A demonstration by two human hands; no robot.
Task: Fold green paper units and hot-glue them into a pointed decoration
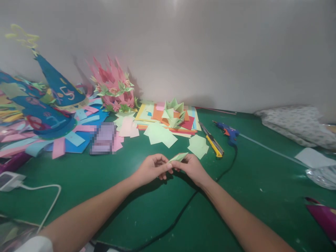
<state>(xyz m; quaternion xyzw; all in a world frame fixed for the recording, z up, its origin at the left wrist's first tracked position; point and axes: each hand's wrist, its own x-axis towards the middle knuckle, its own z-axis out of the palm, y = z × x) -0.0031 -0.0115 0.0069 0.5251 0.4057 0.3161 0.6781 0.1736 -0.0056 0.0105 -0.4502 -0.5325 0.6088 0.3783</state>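
A small piece of folded light green paper [179, 158] is held between my two hands, above the green table. My left hand [153, 168] pinches its left end with thumb and fingers. On the other side my right hand [193, 168] grips it, thumb laid along the lower edge. The fingers partly cover the paper, so its full shape is hidden. Just beyond my hands lie loose light green sheets [160, 134] and a smaller green stack [198, 145]. A ring of folded green paper points [173, 113] stands on a pile of coloured paper [141, 113].
Right of the paper lie a yellow utility knife [215, 146] and a blue glue gun [231, 133], its black cord [181, 213] running beneath my right arm. Pink folded-paper work [112, 84], blue cone hats [56, 82] and a blurred-out rectangular object [103, 138] occupy the left.
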